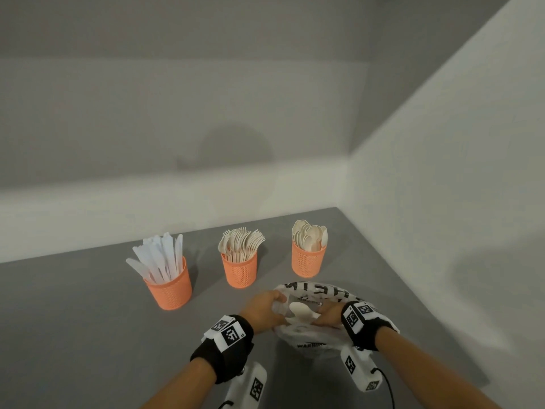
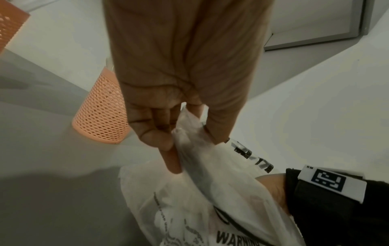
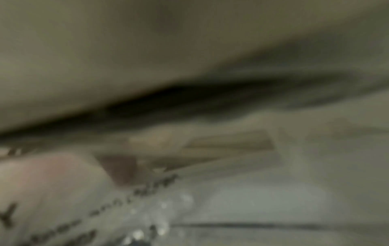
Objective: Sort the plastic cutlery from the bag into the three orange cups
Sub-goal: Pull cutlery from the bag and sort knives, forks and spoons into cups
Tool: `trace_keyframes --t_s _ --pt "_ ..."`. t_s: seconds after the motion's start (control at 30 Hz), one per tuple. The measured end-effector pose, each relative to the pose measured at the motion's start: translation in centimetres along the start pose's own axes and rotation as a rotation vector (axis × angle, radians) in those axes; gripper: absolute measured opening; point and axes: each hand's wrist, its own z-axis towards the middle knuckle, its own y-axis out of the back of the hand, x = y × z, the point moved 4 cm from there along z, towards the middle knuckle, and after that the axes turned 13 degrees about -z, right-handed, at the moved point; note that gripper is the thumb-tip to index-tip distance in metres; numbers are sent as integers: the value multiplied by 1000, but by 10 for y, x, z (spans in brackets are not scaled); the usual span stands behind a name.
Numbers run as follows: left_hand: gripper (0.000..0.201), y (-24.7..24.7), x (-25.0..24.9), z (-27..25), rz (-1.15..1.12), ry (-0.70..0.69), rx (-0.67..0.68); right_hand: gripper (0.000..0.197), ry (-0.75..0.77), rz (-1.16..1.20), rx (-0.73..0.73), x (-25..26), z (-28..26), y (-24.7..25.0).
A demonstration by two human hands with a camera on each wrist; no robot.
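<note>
Three orange mesh cups stand in a row: the left cup [image 1: 171, 286] holds white knives, the middle cup [image 1: 239, 270] forks, the right cup [image 1: 308, 261] spoons. In front of them lies a translucent printed plastic bag [image 1: 312, 339]. My left hand [image 1: 265, 311] pinches the bag's left rim [image 2: 189, 133] between thumb and fingers. My right hand [image 1: 326, 317] is inside the bag's mouth, with thumb and fingers round the handle of a beige spoon [image 1: 298, 308]. The right wrist view is blurred; a beige handle [image 3: 229, 146] shows under the palm.
A grey table [image 1: 88, 320] sits in a corner, with white walls [image 1: 442, 202] behind and to the right. In the left wrist view one orange cup [image 2: 101, 113] stands just beyond my fingers and another cup [image 2: 10, 25] at the upper left.
</note>
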Motion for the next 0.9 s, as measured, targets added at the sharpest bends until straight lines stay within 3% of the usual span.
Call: trace_keyframes --t_s 0.07,0.2,0.33,0.57,0.77,0.9 --pt "49 -2 -1 -1 9 1 1 91 -14 -26 7 -1 -1 -4" --pt "48 -5 -1 -5 -5 1 -6 68 5 56 -12 0 -9 1" --pt "49 -4 -2 -5 -24 -5 -37 55 30 19 -138 1 -8 9" --pt "50 -7 -6 0 -25 5 -54 67 89 -7 -349 6 -32 18" --pt "52 -13 -11 3 -119 23 -76 48 152 44 -416 11 -54 22" --pt "56 -14 -16 8 -163 -1 -111 46 196 68 -503 12 -68 24"
